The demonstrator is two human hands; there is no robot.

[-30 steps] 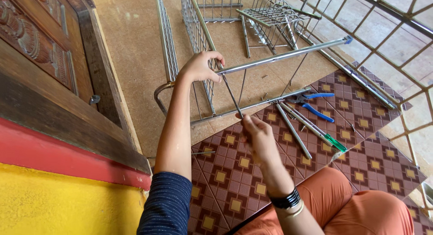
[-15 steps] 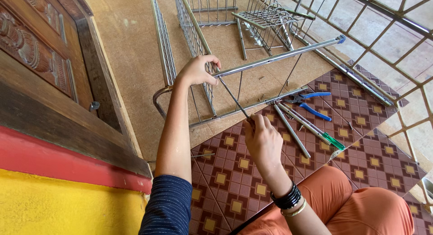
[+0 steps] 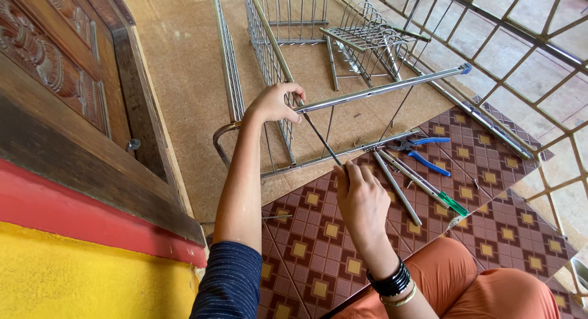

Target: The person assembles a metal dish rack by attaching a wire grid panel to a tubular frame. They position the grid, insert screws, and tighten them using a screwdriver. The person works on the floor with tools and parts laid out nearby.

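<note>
My left hand [image 3: 275, 102] grips the near end of a long shiny metal tube [image 3: 392, 86] that belongs to a steel wire rack frame [image 3: 257, 43] lying on the floor. My right hand [image 3: 361, 199] is closed round the handle of a screwdriver; its thin shaft [image 3: 321, 138] slants up to the tube right beside my left hand's fingers. The handle itself is hidden in my fist. Black and gold bangles sit on my right wrist.
Blue-handled pliers [image 3: 425, 152], loose metal rods [image 3: 398, 187] and a green-handled screwdriver [image 3: 450, 202] lie on a brown patterned mat [image 3: 306, 251]. A wire dish holder [image 3: 367, 34] stands behind. A carved wooden door [image 3: 55, 80] is at left, a metal grille [image 3: 539, 43] at right.
The view has shifted slightly. My right hand has twisted a little on the screwdriver; my left hand keeps its hold on the tube.
</note>
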